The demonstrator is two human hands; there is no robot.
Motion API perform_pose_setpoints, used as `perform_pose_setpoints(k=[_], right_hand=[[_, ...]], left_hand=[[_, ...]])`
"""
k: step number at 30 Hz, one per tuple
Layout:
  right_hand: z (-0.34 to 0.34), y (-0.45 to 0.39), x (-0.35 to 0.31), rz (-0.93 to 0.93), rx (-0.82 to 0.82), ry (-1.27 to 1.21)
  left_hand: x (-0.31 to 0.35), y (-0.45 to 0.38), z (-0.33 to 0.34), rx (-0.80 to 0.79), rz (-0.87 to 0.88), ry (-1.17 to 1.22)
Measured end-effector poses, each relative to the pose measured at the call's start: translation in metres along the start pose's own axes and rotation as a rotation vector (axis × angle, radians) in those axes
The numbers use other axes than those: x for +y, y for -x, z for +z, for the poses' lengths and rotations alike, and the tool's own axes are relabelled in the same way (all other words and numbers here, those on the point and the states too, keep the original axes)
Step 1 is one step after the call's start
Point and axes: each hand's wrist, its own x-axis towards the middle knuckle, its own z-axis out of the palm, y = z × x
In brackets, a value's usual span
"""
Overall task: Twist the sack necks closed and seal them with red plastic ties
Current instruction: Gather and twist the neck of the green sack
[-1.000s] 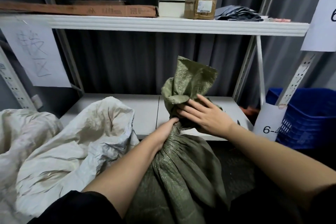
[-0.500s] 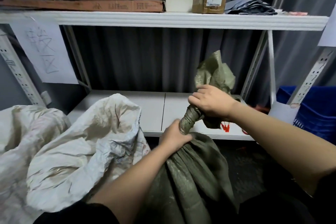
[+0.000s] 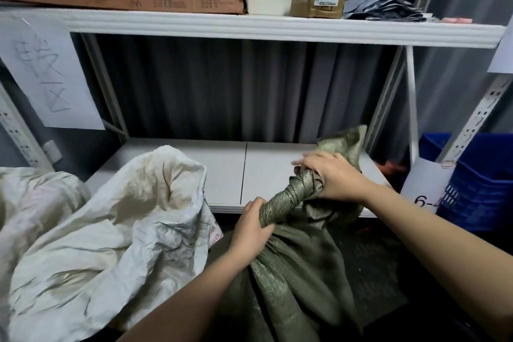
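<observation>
Before a white metal shelf (image 3: 177, 169), both hands grip the green woven sack's twisted neck (image 3: 286, 200): left hand (image 3: 251, 233) below, right hand (image 3: 333, 178) above.

Left hand (image 3: 251, 233): fingers and thumb curled in a full grip at the lower end of a twisted neck, forearm extending up from the lower frame edge. Right hand (image 3: 331, 178): fingers wrapped over the upper end, knuckles up, forearm entering from the right. The two hands are near each other, not touching.
</observation>
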Motion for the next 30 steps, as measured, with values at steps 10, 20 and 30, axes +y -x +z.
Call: perform_pose_setpoints(k=[10, 20, 30], right_hand=[[0.071, 0.002, -0.034, 0.545, 0.334, -0.793], [0.114, -0.013, -0.045, 0.369, 0.041, -0.876], [0.101, 0.004, -0.030, 0.148, -0.024, -0.214]], left_hand=[[0.000, -0.020, 0.002, -0.070, -0.105, 0.406], [-0.004, -0.032, -0.006, -0.055, -0.235, 0.858], [-0.008, -0.031, -0.004, -0.113, -0.284, 0.842]])
